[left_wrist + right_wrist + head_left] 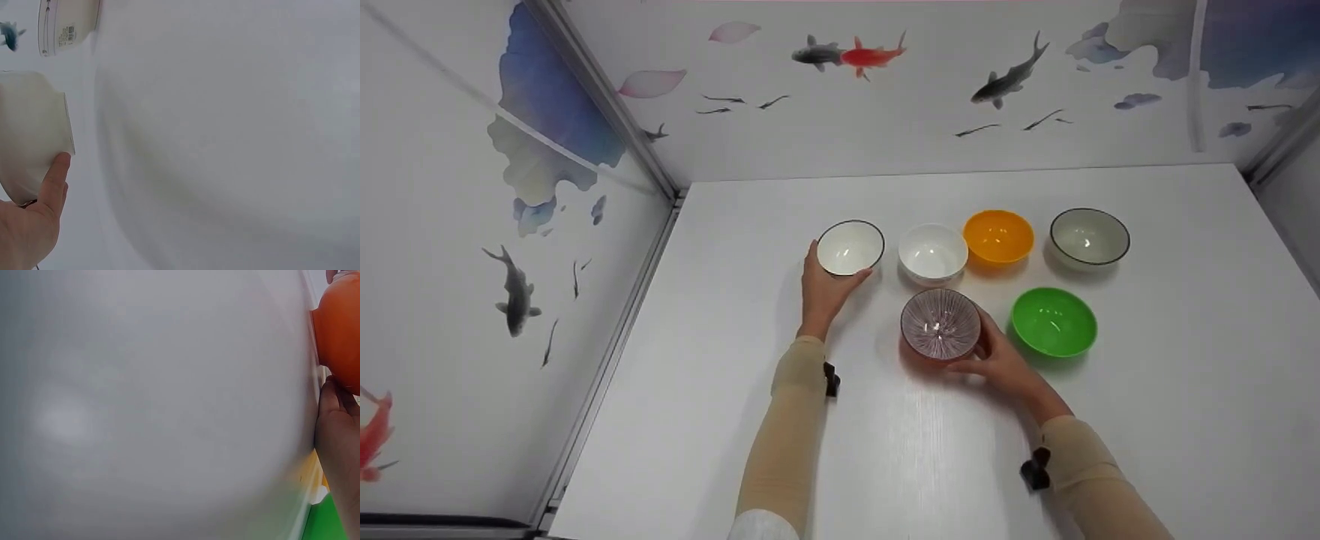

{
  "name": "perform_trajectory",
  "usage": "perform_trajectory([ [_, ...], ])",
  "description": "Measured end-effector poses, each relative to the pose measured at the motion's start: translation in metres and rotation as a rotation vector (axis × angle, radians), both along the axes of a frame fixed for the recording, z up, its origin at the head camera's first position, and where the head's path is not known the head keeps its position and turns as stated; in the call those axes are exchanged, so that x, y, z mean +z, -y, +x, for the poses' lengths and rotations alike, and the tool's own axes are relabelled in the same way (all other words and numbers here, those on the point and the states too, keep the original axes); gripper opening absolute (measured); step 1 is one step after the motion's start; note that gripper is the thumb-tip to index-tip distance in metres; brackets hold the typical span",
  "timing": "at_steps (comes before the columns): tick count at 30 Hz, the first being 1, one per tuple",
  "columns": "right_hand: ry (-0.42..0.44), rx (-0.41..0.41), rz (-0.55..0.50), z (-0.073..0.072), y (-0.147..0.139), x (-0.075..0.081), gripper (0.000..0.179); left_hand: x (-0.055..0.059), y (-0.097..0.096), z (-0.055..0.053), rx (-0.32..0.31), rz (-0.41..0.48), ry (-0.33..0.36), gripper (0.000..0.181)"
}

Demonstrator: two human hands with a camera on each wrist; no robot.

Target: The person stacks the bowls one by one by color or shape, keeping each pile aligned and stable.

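My left hand [826, 289] grips a white bowl with a dark rim [851, 246], its thumb at the near right side and fingers round the left. The left wrist view shows that bowl's pale outer wall [31, 129] side-on, a fingertip at its foot. Nearer me, my right hand [997, 358] holds a bowl with purple-striped inside [940, 322] by its right side, thumb low at the front. From the right wrist, this bowl's outside looks orange-red [343, 332], with the fingers against its lower wall. Both bowls stand mouth up.
Behind the striped bowl stands a plain white bowl [933, 253], close beside an orange bowl [998, 238]. A grey bowl with a dark rim [1089, 238] is at the back right. Right of my right hand sits a green bowl [1054, 322]. Printed walls border the white table [720, 330].
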State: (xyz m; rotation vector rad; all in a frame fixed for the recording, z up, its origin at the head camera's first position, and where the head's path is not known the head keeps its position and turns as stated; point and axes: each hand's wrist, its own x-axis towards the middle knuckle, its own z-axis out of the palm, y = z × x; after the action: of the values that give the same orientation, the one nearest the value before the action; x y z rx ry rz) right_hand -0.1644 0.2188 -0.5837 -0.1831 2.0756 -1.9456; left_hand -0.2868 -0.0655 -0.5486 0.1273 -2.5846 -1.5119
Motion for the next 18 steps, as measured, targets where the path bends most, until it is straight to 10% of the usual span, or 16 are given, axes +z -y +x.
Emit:
perform_trajectory([
  [18,0.027,-0.001,0.013,0.001,0.000,0.002,0.121,0.004,0.004,0.012,-0.039,-0.024,-0.028,0.114],
])
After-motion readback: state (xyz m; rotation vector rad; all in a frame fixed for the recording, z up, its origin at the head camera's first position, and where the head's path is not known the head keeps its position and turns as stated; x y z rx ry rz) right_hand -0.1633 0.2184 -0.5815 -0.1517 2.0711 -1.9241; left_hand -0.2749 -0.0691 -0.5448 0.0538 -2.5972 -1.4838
